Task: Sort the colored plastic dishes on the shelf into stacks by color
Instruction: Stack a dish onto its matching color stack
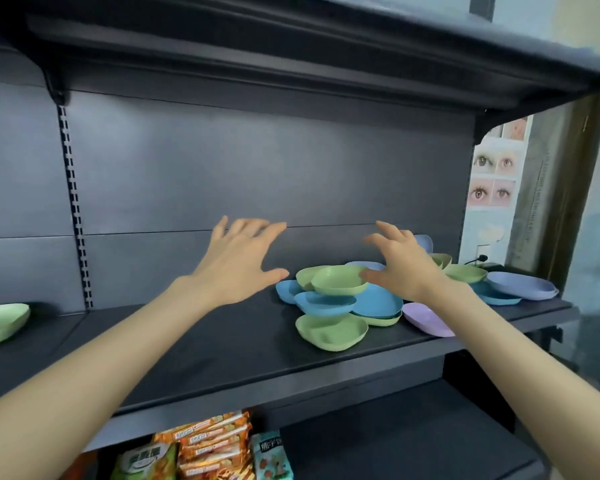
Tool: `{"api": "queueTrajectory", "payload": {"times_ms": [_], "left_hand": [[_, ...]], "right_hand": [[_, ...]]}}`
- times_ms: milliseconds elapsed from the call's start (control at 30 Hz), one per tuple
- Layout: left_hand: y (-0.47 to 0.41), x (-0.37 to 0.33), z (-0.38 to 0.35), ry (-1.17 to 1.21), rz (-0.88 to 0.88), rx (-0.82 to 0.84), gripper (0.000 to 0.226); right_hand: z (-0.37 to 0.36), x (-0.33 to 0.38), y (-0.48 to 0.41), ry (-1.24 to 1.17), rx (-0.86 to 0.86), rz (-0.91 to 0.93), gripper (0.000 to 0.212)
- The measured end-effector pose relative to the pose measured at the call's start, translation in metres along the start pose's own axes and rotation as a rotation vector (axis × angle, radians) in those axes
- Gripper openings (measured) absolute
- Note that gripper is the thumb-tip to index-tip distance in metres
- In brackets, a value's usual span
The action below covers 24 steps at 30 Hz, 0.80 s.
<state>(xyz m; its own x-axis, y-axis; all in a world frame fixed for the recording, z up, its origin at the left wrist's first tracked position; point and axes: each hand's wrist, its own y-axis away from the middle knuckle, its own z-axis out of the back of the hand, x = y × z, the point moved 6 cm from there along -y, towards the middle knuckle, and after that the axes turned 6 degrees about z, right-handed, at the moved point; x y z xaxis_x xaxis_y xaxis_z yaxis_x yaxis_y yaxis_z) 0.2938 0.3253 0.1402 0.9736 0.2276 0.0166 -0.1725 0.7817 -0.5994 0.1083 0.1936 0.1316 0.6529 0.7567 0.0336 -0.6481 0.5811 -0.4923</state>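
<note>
A jumble of green, blue and purple plastic dishes lies on the right half of the dark shelf. A green dish tops the pile, above a blue dish and another green dish at the front. A purple dish sits at the front right, and a larger purple dish at the far right. My left hand hovers with fingers spread, left of the pile, holding nothing. My right hand hovers over the pile with fingers spread, its thumb near the top green dish.
A lone green dish sits on the neighbouring shelf section at the far left. The upper shelf overhangs closely. Snack packets fill the lower shelf. A wall with eye pictures stands to the right.
</note>
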Motion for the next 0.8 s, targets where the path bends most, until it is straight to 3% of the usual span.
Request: {"api": "queueTrajectory", "payload": {"times_ms": [400,533,800], "left_hand": [[-0.093,-0.012,-0.141,0.313,0.081,0.212,0.081],[-0.116,-0.017,-0.176,0.377,0.11,0.31,0.089],[-0.125,-0.005,-0.244,0.711,0.316,0.517,0.092]], "right_hand": [[-0.08,-0.111,-0.059,-0.153,0.13,-0.078,0.072],[-0.106,-0.128,-0.076,-0.243,0.192,-0.072,0.083],[-0.15,-0.155,-0.102,-0.489,0.341,-0.06,0.104]]}}
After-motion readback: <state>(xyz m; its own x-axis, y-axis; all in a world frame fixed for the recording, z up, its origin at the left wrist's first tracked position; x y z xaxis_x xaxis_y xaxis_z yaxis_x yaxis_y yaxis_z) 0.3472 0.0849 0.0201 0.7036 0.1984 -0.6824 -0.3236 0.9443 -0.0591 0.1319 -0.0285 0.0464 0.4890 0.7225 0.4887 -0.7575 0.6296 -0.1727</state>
